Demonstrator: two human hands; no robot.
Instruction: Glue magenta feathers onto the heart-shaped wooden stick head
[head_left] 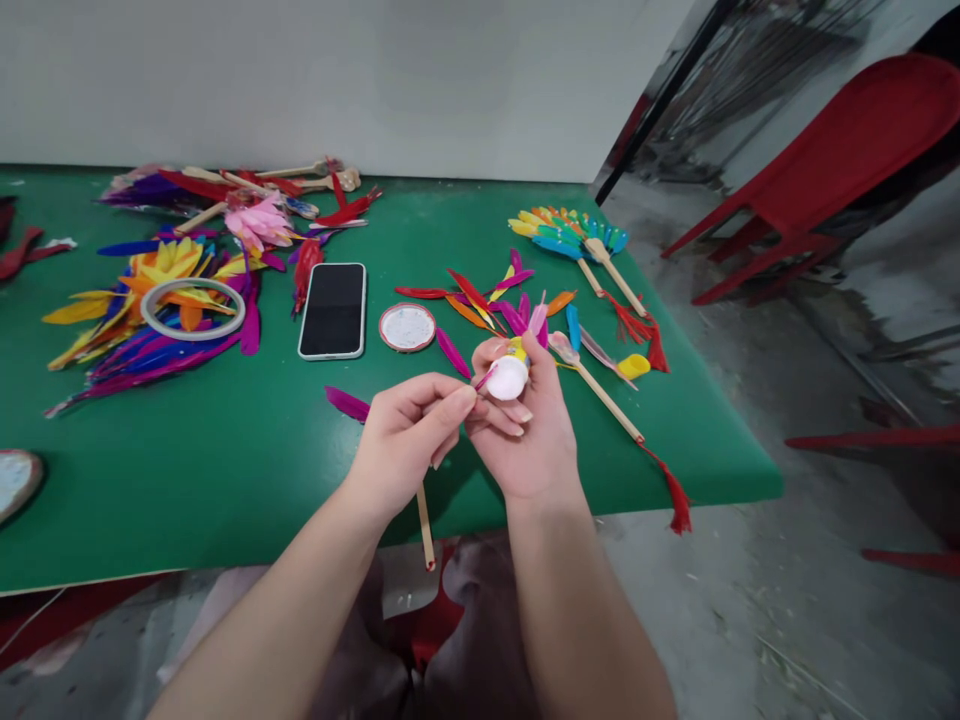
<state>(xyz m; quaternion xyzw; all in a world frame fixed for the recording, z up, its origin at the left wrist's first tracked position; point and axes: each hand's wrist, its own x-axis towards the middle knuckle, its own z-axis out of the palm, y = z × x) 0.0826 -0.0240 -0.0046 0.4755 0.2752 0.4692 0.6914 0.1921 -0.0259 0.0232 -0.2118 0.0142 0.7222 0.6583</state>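
My right hand (529, 440) is wrapped round a small bottle with a white round end (508, 380) and a bit of yellow on its side, the white end facing me. With thumb and finger pinched, my left hand (412, 425) grips a thin pinkish stem (487, 378) that reaches to the bottle's white end; its kind is too small to tell. Below my left hand a wooden handle (425, 525) sticks out over the table edge. Just beyond my hands lie a magenta feather (453, 353) and several loose red, orange and purple feathers (474, 292).
On the green table (262, 470) are a phone (332, 310), a round white lid (407, 327), a tape roll (193, 308) over a feather pile (161, 270), finished feather fans (574, 235) and a tasselled wooden stick (609, 400). A red chair (817, 170) stands at right.
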